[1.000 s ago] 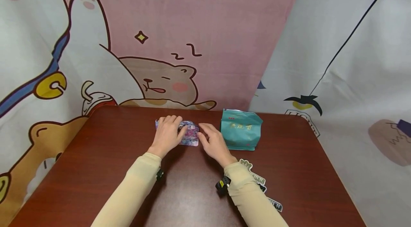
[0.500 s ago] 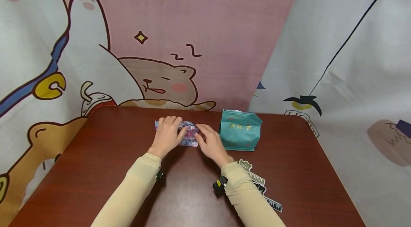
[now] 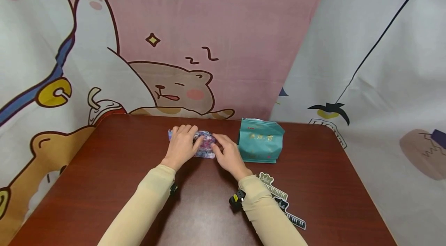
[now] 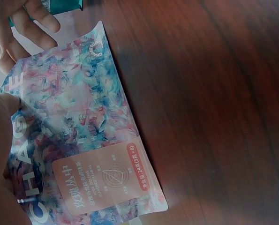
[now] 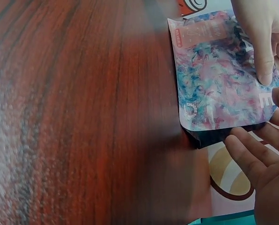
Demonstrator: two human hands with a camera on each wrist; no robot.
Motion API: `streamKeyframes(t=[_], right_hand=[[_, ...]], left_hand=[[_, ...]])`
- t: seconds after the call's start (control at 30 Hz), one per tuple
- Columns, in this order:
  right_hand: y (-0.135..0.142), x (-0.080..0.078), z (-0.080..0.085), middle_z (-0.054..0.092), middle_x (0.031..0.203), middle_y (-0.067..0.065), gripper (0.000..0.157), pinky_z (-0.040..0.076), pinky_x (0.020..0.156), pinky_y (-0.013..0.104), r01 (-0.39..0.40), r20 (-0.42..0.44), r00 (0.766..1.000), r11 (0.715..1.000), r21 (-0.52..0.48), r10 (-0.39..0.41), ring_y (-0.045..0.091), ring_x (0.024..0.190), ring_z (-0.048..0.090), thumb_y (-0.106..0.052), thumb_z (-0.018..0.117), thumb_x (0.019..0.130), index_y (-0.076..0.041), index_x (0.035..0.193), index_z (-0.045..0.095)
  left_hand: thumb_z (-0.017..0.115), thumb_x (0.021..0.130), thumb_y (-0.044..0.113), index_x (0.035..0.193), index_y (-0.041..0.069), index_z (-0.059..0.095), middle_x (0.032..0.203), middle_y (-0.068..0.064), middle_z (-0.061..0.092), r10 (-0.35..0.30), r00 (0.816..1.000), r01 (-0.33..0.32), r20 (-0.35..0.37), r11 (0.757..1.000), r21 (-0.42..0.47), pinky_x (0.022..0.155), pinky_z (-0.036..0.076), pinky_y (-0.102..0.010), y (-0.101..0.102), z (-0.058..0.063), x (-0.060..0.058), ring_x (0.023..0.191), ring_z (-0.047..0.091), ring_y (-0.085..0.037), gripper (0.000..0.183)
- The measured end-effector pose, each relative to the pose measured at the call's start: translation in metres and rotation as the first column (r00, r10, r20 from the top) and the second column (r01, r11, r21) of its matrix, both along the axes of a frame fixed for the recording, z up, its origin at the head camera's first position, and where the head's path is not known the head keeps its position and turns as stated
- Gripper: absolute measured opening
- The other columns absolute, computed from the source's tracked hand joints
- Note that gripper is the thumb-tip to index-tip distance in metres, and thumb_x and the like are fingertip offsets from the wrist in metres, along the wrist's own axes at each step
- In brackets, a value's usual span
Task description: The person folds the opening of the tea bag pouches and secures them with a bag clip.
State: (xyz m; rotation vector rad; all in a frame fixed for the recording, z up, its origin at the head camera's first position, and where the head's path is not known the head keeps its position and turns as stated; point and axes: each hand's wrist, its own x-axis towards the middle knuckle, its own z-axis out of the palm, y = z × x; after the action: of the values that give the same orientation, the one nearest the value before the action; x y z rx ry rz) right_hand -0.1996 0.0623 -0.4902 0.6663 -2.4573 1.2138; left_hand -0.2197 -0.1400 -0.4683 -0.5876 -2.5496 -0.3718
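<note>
A pink, blue and purple patterned pouch (image 4: pixel 83 98) lies face up towards the back of the table in the head view. White capital letters run along one edge, and a pink label (image 4: pixel 101 176) is printed on its front. My left hand (image 3: pixel 182 143) grips the pouch from the left, thumb on the front and fingers over the far edge; the fingertips' undersides are hidden. At its right end is my right hand (image 3: pixel 229 156), whose fairly straight fingers (image 5: pixel 245 150) touch the dark side fold. The right thumb hovers over or touches the corner; I cannot tell which.
A teal bag (image 3: pixel 261 141) with gold characters stands upright just right of my right hand. Flat piano-keyboard-shaped pieces, one beige (image 3: pixel 275 188) and one black (image 3: pixel 294 219), lie beside the right forearm. A printed cloth (image 3: pixel 244 45) hangs behind the brown table (image 3: pixel 331 184).
My right hand has shifted slightly left, up to the pouch's end, and then held there. The left hand stays in place on the pouch.
</note>
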Motion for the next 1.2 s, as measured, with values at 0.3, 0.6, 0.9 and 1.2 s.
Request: streamKeyframes(t=[0.3, 0.6, 0.9, 1.2], right_hand=[[-0.0005, 0.0010, 0.0004, 0.068, 0.127, 0.016, 0.035, 0.061, 0.082, 0.041, 0.005, 0.010, 1.000, 1.000, -0.016, -0.005, 0.025, 0.097, 0.071, -0.011, 0.065, 0.101, 0.001, 0.134, 0.066], [0.0004, -0.0002, 0.0003, 0.068, 0.124, 0.016, 0.033, 0.061, 0.082, 0.039, -0.004, 0.012, 1.000, 0.999, -0.034, 0.004, 0.025, 0.096, 0.072, -0.011, 0.066, 0.100, 0.002, 0.130, 0.068], [0.0009, -0.0011, 0.0000, 0.069, 0.121, 0.015, 0.031, 0.061, 0.081, 0.040, 0.013, 0.015, 1.000, 1.000, -0.024, -0.013, 0.024, 0.093, 0.071, -0.010, 0.067, 0.099, 0.001, 0.128, 0.069], [-0.0009, -0.0042, 0.0031, 0.069, 0.117, 0.013, 0.027, 0.057, 0.084, 0.045, 0.029, 0.059, 0.998, 1.000, -0.002, -0.029, 0.030, 0.100, 0.068, -0.005, 0.068, 0.097, -0.002, 0.124, 0.068]], left_hand=[[0.069, 0.099, 0.033, 0.094, 0.006, 0.061, 0.084, -0.010, 0.063, 0.004, 0.999, -0.003, -0.054, 1.000, 0.012, 0.079, 0.040, -0.048, 0.0017, -0.0027, -0.0008, 0.082, 0.059, -0.031, 0.029], [0.072, 0.096, 0.034, 0.093, 0.006, 0.060, 0.083, -0.010, 0.064, 0.021, 0.997, -0.019, -0.068, 1.000, 0.024, 0.078, 0.040, -0.047, 0.0043, -0.0029, -0.0024, 0.080, 0.058, -0.031, 0.030], [0.076, 0.094, 0.034, 0.092, 0.007, 0.061, 0.083, -0.010, 0.065, 0.024, 0.998, -0.023, -0.054, 0.999, 0.025, 0.078, 0.041, -0.047, 0.0058, -0.0020, -0.0024, 0.082, 0.060, -0.031, 0.031], [0.074, 0.097, 0.029, 0.093, 0.008, 0.064, 0.087, -0.010, 0.068, -0.004, 0.999, 0.005, -0.035, 1.000, 0.018, 0.083, 0.044, -0.048, 0.0042, 0.0016, -0.0016, 0.086, 0.064, -0.031, 0.024]])
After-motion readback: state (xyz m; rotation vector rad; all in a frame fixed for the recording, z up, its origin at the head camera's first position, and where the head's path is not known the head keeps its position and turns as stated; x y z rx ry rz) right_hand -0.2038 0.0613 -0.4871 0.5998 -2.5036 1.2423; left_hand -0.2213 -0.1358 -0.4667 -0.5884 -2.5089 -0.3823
